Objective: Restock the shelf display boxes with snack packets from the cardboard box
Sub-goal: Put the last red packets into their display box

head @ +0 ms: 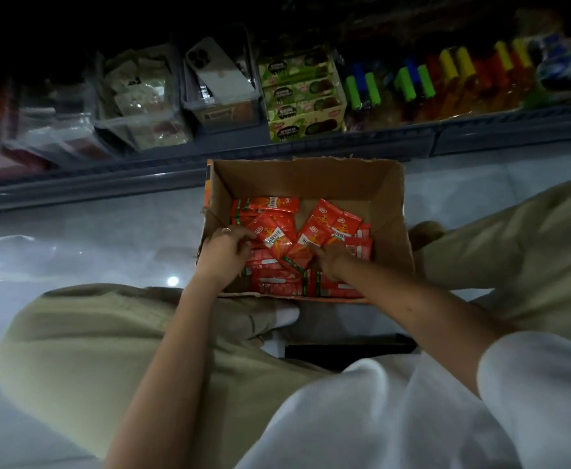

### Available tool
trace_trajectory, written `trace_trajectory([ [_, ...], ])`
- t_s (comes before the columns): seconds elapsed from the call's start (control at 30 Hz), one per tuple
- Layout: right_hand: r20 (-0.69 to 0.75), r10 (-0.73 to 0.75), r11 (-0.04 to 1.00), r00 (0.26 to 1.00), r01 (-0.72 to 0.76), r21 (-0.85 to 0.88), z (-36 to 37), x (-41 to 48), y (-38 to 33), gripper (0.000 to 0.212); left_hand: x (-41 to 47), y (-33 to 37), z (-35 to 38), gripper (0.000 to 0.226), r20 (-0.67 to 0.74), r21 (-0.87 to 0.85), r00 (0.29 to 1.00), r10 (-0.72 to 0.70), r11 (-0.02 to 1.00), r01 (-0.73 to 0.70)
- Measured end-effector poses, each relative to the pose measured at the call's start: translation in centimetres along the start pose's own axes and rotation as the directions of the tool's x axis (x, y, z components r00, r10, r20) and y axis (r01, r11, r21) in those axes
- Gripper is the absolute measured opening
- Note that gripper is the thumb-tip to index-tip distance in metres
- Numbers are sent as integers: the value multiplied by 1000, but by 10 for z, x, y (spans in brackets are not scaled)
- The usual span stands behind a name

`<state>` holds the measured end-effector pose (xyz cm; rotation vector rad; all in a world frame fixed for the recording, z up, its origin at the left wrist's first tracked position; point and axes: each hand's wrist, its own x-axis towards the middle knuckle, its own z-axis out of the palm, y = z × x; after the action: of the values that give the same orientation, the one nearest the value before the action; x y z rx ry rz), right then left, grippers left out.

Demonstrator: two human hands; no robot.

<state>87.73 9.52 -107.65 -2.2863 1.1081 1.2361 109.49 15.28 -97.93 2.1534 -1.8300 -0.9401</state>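
In the cardboard box (311, 179), my left hand (225, 248) grips some red snack packets (272, 236); just beside it, my right hand (332, 258) pinches a second bunch (324, 228).

box (306, 179) top open | far-right floor bare | packets (279, 277) crowd near half

Open brown cardboard box (311, 179) sits on the floor before the shelf, red snack packets (279, 204) jumbled across its bottom
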Motion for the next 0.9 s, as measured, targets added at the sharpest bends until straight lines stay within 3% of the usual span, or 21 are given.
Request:
trace_trajectory([
  [0.13, -72, -78, 984, 994, 88, 153, 8, 3, 23, 75, 5, -2, 2, 24, -36, -50, 999, -28, 998, 26],
  [0.23, -192, -187, 945, 963, 230, 233, -1, -4, 33, 73, 10, -1, 4, 21, 27, -229, 992, -126, 965, 129],
  [0.33, -410, -371, 866, 833, 470, 171, -22, -23, 32, 59, 14, 6, 7, 21, 196, -477, 953, -231, 827, 299],
  [0.43, -601, -465, 770, 650, 632, 88, -43, -46, 26, 50, 16, 12, 5, 55, 309, -600, 918, -248, 699, 390],
  [0.5, -648, -481, 730, 590, 679, 76, -51, -54, 20, 53, 17, 10, 3, 71, 335, -634, 913, -234, 661, 402],
  [0.6, -716, -435, 686, 546, 716, 129, -56, -54, 11, 55, 16, 7, 0, 43, 300, -732, 918, -259, 555, 396],
  [0.67, -791, -326, 673, 518, 715, 190, -54, -48, 6, 42, 17, 5, -1, 33, 214, -752, 923, -319, 549, 364],
  [0.77, -813, -46, 652, 580, 634, 416, -42, -22, -4, 14, 20, 9, -14, 32, -56, -496, 931, -361, 819, 287],
  [0.83, -660, 75, 619, 747, 484, 618, -28, 4, -7, 16, 20, 9, -24, 32, -178, -453, 921, -346, 860, 235],
  [0.9, -412, 21, 658, 911, 298, 692, -12, 30, -10, 26, 18, 7, -30, 32, -253, -508, 901, -353, 841, 187],
])
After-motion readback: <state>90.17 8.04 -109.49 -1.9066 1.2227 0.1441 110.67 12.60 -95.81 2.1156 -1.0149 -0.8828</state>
